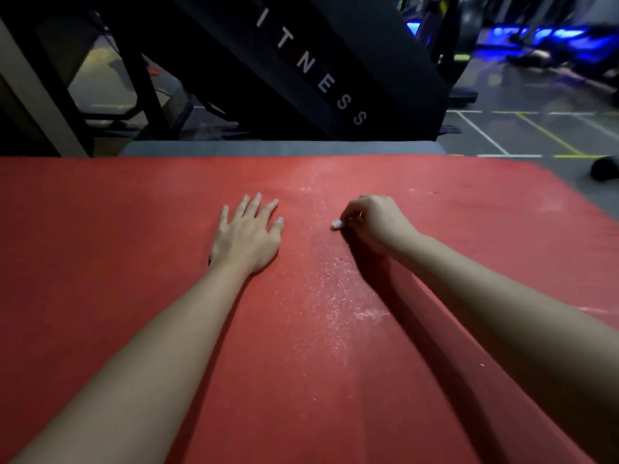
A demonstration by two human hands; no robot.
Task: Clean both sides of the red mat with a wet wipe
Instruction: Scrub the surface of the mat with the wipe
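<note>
Forearms: the left forearm (150,346) and right forearm (502,313) are stretched out from the near edge.
Mat: the red mat (100,246) is spread flat across the near and middle ground, under both hands.
Left hand: the left hand (248,232) is laid flat left of centre, fingers straight and spread, nothing held.
Right hand: the right hand (375,222) is curled round a small white wad, judged to be the wet wipe (336,224); only its tip is seen, at the mat.
Dirt: white specks (335,296) are scattered between the hands and nearer.
Handling: the mat is judged soft, bendable and light, grippy rather than slick; for turning, an edge or corner is best taken, as the middle offers no hold.
Count: one mat, one wipe, two hands.
Far side: a grey layer (284,148) and a black machine (301,61) are seen.
</note>
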